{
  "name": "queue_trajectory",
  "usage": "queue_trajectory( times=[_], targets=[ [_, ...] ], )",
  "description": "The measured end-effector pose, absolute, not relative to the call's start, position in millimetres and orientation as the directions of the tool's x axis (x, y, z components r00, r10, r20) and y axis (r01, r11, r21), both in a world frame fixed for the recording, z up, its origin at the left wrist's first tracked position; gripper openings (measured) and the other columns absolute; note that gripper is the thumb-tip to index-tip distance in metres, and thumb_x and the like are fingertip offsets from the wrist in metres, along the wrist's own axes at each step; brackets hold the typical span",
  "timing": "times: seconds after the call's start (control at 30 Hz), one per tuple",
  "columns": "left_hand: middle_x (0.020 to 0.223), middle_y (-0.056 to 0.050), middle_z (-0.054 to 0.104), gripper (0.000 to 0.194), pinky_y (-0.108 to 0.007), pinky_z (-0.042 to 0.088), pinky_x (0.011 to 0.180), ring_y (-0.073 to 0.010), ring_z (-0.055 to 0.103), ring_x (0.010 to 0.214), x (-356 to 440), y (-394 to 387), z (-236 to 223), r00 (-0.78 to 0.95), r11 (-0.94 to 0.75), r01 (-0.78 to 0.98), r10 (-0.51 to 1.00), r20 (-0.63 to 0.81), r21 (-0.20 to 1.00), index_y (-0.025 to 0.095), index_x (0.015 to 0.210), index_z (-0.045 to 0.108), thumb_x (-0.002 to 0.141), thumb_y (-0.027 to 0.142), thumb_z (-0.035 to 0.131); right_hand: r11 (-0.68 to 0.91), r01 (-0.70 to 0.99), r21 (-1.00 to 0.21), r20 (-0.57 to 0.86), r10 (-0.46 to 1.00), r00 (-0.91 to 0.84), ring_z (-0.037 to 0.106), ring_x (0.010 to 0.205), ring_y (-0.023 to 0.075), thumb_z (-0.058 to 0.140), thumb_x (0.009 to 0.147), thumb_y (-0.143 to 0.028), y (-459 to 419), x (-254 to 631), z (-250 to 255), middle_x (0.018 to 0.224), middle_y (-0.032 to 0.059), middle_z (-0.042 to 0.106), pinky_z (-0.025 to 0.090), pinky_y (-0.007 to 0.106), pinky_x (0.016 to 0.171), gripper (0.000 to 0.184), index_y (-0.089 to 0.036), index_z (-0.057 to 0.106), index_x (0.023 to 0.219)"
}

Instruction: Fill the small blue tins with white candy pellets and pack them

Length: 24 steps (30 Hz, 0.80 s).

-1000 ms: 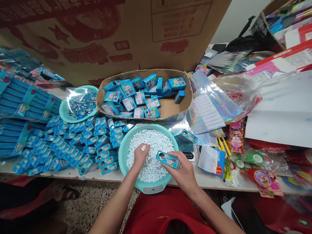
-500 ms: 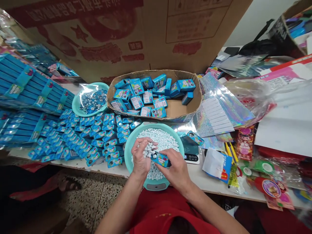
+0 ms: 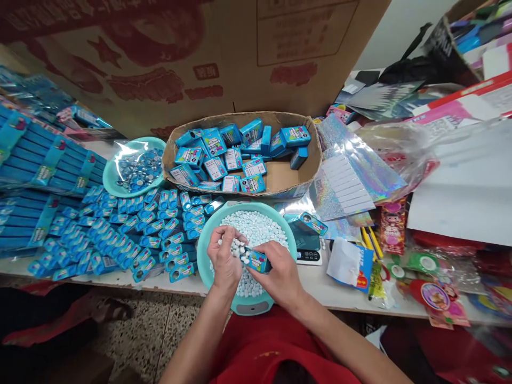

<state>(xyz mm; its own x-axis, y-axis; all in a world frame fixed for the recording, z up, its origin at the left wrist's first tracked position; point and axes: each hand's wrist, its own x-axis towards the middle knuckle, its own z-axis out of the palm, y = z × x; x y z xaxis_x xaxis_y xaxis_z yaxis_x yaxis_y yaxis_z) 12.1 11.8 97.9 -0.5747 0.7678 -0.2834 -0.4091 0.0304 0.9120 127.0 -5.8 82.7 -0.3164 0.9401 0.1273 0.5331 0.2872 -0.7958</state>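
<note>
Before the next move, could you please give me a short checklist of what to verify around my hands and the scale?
1. Blue tin secure in the right hand: ok, gripped between thumb and fingers.
2. White pieces in the left hand: ok, some are held next to the tin's end.
3. Teal bowl beneath both hands: ok, with more white pieces in it.
4. How full the tin is: cannot tell, its inside does not show clearly.
5. Scale clear of objects: not ok, another tin appears to rest on it.
6. Scale reading: cannot tell, too small to read.
</note>
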Motion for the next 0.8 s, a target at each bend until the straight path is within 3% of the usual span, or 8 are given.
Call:
queue_trajectory(
  times=[0.67, 0.8],
  targets=[
    [0.054, 0.006, 0.047, 0.022, -0.02, 0.041, 0.048, -0.0075, 0.046, 0.047, 12.8, 1.7, 106.5, -0.621, 0.014, -0.337, 0.748, -0.234, 0.941, 0.017, 0.073, 0.052, 0.073, 0.034, 0.066, 0.278, 0.506, -0.816, 0.13, 0.942, -0.308, 0.057, 0.081, 0.0209, 0.067, 0.072, -0.022, -15.8, 121.2, 91.7, 0.084, 0.0041, 0.063, 0.041, 0.032, 0.069, 0.021, -0.021, 0.059, 0.091],
    [0.052, 0.007, 0.046, 0.026, -0.017, 0.032, 0.04, -0.0052, 0.041, 0.041, 12.9, 1.5, 98.5, -0.621, 0.074, -0.315, 0.738, -0.264, 0.946, 0.017, 0.07, 0.05, 0.072, 0.036, 0.067, 0.264, 0.542, -0.798, 0.127, 0.953, -0.276, 0.056, 0.079, 0.0202, 0.065, 0.072, -0.021, -16.3, 114.6, 86.9, 0.081, 0.0031, 0.063, 0.041, 0.031, 0.068, 0.017, -0.021, 0.06, 0.087]
  ],
)
